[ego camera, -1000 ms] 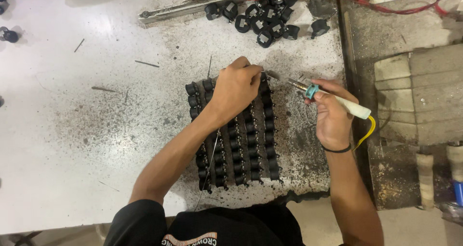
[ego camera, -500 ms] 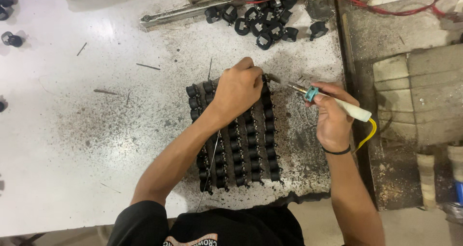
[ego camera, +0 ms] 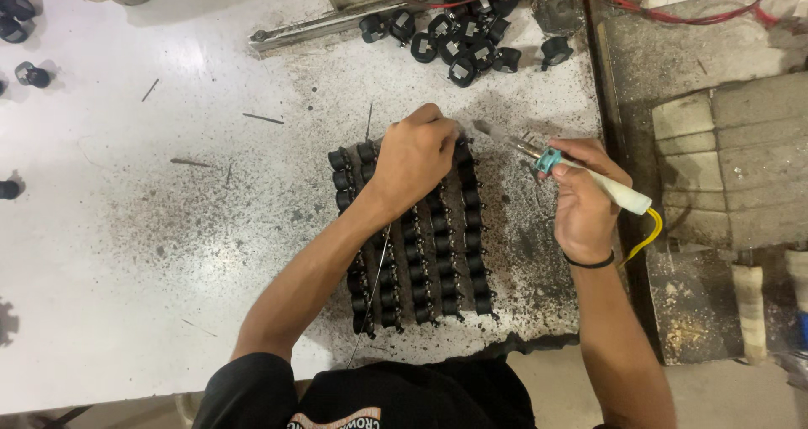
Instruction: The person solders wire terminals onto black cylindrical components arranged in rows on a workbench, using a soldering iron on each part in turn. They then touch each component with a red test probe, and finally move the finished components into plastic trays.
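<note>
**Soldering iron at the rack of black parts**

Head view:
- Rack of black parts (ego camera: 425,256) at frame centre on the white worktable (ego camera: 126,252), rows running 12 to 6 o'clock, sitting on a sooty, speckled patch of the tabletop.
- Left hand (ego camera: 415,158) laid over the rack's 12 o'clock end, knuckles up, fingers curled down and bunched together at the top rows. Cannot tell what the fingertips pinch; hidden under the hand.
- Thin wire (ego camera: 376,279) running from under the left wrist down toward 6 o'clock, along the forearm and over the rack.
- Right hand (ego camera: 587,200) at 3 o'clock of the rack, closed around the soldering iron (ego camera: 562,166): white handle, teal collar, metal tip aimed toward 10 o'clock, ending just beside the left hand's fingers at the rack's top right corner. Tip contact with a part not clear.
- Yellow cord (ego camera: 646,237) looping out of the handle's rear, at 4 o'clock of the right hand. Black band on the right wrist.
- Pile of loose black parts (ego camera: 463,38) at 12 o'clock, well apart from the rack.
- Red wires (ego camera: 673,13) at 1 o'clock along the table's far edge.
- More stray black parts (ego camera: 21,34) at 10 o'clock, near the left frame edge.
</note>
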Demonstrator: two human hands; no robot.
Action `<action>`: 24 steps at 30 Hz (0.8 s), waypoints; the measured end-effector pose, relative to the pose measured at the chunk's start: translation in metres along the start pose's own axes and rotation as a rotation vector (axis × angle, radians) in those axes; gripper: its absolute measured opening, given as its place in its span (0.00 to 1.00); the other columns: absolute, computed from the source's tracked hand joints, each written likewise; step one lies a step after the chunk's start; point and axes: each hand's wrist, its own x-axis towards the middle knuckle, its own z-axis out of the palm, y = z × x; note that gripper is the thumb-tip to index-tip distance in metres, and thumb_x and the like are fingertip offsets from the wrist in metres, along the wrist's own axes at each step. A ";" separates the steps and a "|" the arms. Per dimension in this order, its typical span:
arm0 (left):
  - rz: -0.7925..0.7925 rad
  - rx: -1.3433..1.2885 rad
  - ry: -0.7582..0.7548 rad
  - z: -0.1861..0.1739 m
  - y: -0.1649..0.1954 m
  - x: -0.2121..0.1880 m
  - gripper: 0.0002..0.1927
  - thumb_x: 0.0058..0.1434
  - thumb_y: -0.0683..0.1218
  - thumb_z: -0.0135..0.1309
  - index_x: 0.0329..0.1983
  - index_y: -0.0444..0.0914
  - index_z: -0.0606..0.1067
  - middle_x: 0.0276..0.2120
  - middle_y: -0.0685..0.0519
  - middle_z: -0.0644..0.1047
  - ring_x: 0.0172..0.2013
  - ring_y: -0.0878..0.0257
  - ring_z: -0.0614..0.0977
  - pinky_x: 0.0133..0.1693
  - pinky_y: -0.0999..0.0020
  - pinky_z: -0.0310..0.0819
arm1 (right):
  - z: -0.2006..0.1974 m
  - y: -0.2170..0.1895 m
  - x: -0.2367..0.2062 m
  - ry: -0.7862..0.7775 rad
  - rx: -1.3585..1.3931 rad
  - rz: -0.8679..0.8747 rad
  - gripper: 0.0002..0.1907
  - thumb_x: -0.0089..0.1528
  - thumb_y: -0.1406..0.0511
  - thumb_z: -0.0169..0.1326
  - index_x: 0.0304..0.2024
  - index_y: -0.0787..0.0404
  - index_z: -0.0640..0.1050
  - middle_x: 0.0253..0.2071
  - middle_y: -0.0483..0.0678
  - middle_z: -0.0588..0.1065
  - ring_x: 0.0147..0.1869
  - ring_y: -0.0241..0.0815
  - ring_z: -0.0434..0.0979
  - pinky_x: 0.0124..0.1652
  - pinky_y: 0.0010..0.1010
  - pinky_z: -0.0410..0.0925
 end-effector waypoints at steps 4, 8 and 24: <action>0.021 0.023 0.022 0.002 -0.002 -0.001 0.03 0.58 0.38 0.59 0.35 0.36 0.81 0.33 0.47 0.77 0.29 0.46 0.81 0.33 0.54 0.78 | -0.001 0.001 -0.001 -0.002 -0.022 0.002 0.15 0.61 0.77 0.49 0.49 0.77 0.78 0.48 0.55 0.74 0.48 0.43 0.77 0.49 0.32 0.74; 0.027 0.019 0.014 0.003 -0.004 0.000 0.01 0.59 0.39 0.59 0.34 0.36 0.80 0.33 0.47 0.77 0.29 0.45 0.81 0.32 0.54 0.77 | -0.002 0.004 0.001 -0.023 -0.001 0.015 0.14 0.60 0.78 0.49 0.48 0.77 0.78 0.49 0.55 0.75 0.48 0.43 0.77 0.49 0.31 0.74; 0.010 0.036 0.018 -0.007 0.029 -0.030 0.07 0.62 0.38 0.58 0.42 0.37 0.81 0.38 0.47 0.78 0.28 0.49 0.82 0.30 0.58 0.79 | -0.020 0.005 -0.040 0.088 0.016 -0.022 0.13 0.65 0.73 0.51 0.50 0.75 0.79 0.46 0.57 0.77 0.45 0.45 0.78 0.44 0.36 0.75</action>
